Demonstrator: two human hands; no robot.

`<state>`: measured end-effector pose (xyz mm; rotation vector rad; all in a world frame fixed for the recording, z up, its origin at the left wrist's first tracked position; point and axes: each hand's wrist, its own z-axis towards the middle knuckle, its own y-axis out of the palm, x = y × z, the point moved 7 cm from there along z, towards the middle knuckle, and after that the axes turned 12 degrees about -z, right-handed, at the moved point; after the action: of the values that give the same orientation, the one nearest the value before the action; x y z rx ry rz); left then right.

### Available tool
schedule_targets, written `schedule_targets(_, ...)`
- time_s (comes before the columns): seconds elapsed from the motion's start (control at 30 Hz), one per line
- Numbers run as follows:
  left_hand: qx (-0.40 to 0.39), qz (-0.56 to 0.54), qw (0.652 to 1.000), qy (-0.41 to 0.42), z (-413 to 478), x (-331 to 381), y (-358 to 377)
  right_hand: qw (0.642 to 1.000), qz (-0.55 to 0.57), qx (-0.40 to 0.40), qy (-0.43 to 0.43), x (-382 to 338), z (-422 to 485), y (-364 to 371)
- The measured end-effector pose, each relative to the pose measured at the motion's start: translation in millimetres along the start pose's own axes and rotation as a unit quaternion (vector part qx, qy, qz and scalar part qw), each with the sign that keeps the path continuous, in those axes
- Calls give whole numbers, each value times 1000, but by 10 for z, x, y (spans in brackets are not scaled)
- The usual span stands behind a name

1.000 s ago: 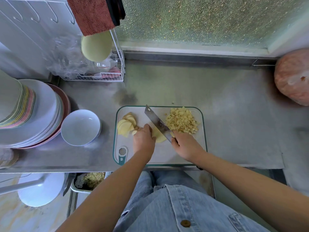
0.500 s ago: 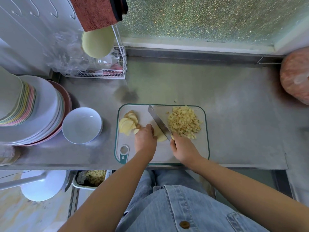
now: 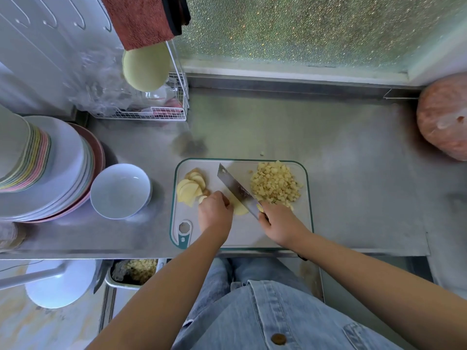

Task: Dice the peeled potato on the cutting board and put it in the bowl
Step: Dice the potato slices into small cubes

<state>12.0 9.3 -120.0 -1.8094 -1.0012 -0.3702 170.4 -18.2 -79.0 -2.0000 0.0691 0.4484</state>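
A white cutting board [image 3: 300, 228] with a green rim lies on the steel counter. A pile of diced potato [image 3: 274, 184] sits at its far right, and a fan of potato slices [image 3: 189, 189] at its far left. My left hand [image 3: 214, 214] presses down on a stack of potato slices [image 3: 238, 208] in the middle of the board. My right hand [image 3: 278, 222] grips the handle of a cleaver [image 3: 237, 189], whose blade rests on that stack right next to my left fingers. An empty white bowl [image 3: 120, 190] stands left of the board.
Stacked plates [image 3: 50, 168] fill the counter's left end, with a wire rack [image 3: 151, 114] behind them. A pinkish round object [image 3: 444, 117] sits at the far right. A tray of potato scraps [image 3: 135, 272] and a white stool [image 3: 58, 284] are below the counter edge.
The cleaver has stayed on the potato stack between my hands with small chopping shifts. My view has drifted slightly; the piles and bowl have not moved.
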Motion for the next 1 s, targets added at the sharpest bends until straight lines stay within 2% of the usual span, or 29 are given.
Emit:
schedule_targets(0.43,-6,7,1000,-5,14,16,1,998,28,1,48,3,86,157)
schedule_targets(0.67,3,-8,1000,-4,-2,13,-45,998,41,17,36,-44,89,10)
schedule_targets(0.83,7,-20,1000,-11,20,-9,-47,1000,-4,-8,11,-74,40,29)
schedule_targets(1.0,2,-18,1000,-20,23,-11,-35,999,-32,-23,29,-73,59,126)
